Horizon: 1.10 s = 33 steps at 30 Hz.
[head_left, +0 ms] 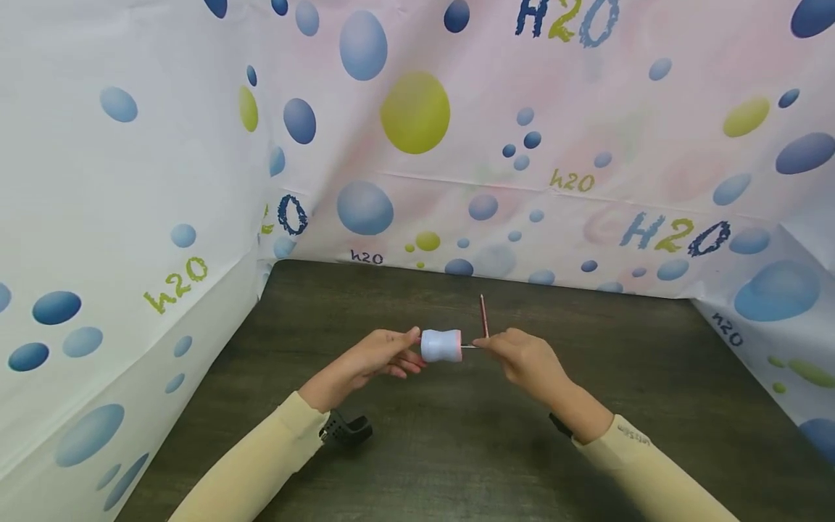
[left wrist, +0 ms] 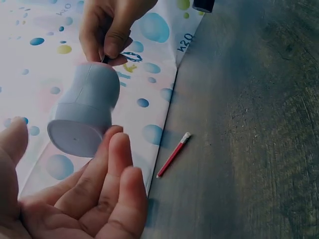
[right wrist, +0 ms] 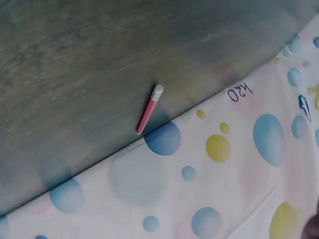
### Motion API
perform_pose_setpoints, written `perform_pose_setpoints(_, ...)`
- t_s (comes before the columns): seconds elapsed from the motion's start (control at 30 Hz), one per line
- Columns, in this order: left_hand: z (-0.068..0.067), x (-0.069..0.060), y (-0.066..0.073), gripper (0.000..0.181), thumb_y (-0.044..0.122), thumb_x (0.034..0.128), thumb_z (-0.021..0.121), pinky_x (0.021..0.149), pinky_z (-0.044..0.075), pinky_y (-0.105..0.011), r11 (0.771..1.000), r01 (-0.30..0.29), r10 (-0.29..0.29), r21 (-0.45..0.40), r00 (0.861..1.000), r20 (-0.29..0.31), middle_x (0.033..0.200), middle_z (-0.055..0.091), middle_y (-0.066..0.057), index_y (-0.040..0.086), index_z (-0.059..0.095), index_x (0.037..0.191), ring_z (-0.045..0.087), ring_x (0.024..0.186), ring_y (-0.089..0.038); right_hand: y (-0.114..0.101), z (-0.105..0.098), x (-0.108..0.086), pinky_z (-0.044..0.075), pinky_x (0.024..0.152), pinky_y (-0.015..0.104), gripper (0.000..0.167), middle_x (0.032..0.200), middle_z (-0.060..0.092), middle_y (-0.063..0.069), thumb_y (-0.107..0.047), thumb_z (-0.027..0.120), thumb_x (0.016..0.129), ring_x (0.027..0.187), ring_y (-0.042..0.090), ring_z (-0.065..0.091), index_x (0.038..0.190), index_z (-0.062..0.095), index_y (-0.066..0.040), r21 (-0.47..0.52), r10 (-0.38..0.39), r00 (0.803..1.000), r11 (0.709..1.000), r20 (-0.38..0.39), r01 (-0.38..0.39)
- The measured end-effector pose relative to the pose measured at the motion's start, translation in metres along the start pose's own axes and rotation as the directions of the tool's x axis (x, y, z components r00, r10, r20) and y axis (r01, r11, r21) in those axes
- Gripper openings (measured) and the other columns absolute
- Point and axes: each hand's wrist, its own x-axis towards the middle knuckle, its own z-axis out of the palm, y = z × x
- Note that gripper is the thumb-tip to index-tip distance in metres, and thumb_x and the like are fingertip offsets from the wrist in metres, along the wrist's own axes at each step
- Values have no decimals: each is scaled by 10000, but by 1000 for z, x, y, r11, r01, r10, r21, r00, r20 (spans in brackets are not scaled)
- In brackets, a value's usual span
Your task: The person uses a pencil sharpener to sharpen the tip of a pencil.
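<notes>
A pale blue, waisted cylinder with a pink rim and a thin metal rod at its right end is held up over the table. Its kind is not clear, though it resembles a small crank pencil sharpener. My right hand pinches the rod between thumb and fingers. The left hand is at the cylinder's other end, palm up with fingers spread loosely. In the left wrist view, the left fingers lie near the flat base; contact is unclear. A red pencil with a white end lies beyond the right hand.
The dark wooden table meets a white printed sheet at the back and sides. In the right wrist view the pencil lies close to that edge. Dark straps sit around the wrists.
</notes>
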Motion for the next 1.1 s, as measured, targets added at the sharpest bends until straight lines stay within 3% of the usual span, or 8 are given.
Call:
perform_pose_setpoints(0.3,1,1,-8,525,285,1073,553,743,607,-203,999,24,-24,-30,1000,9,1138,755,-218,-105,530,1423,706,794,-49,-5,11,-3,464,500,264,602,766,735,25,295,691,528,629,159,621,994,783,-74,-48,-118,989,992,-93,114)
perform_pose_setpoints(0.57,-1,-2,-10,550,201,1004,674,1035,574,-478,994,-105,106,6,993,-52,1348,648,-287,-101,520,1437,712,1093,-205,-13,6,4,505,515,224,304,798,784,84,160,772,748,599,117,670,983,806,-30,147,135,987,978,82,-146)
perform_pose_setpoints(0.63,0,-4,-8,537,144,969,716,1008,588,-471,985,-160,165,64,983,-84,1323,666,-284,-93,544,1419,708,1128,-245,-12,1,8,488,518,213,219,823,789,101,93,746,833,575,49,612,1022,797,-6,262,249,939,914,238,-309)
perform_pose_setpoints(0.7,2,-6,-5,513,111,933,753,960,612,-433,961,-226,244,157,964,-108,1269,698,-266,-67,592,1387,715,1116,-283,-8,-4,12,417,509,204,178,802,769,87,38,687,921,553,-2,500,1075,776,33,369,340,840,782,423,-502)
perform_pose_setpoints(0.83,6,-11,-1,514,106,860,818,969,602,-471,856,-368,428,363,898,-100,1257,718,-218,-8,659,1334,711,1144,-338,7,-11,16,257,498,245,276,726,641,-38,-79,561,1041,512,6,332,1186,674,128,448,333,554,346,763,-824)
perform_pose_setpoints(0.9,8,-12,1,533,109,844,826,1016,570,-515,812,-414,487,412,869,-87,1303,702,-203,13,660,1341,691,1189,-352,13,-12,16,197,523,276,318,719,606,-87,-100,529,1059,502,20,297,1230,625,150,425,286,456,168,843,-890)
perform_pose_setpoints(1.0,7,-10,5,539,88,865,810,1054,543,-536,814,-450,508,368,859,-73,1352,666,-207,16,631,1368,661,1223,-368,18,-11,15,213,531,268,333,749,631,-118,-110,535,1059,519,21,321,1260,594,149,423,283,437,110,854,-899)
perform_pose_setpoints(1.1,4,-7,7,627,70,880,801,1101,518,-517,855,-461,486,239,872,-56,1437,581,-235,5,533,1443,595,1294,-397,17,-11,16,337,542,211,352,782,659,-103,-123,569,1049,566,16,399,1273,601,146,440,349,494,225,796,-869)
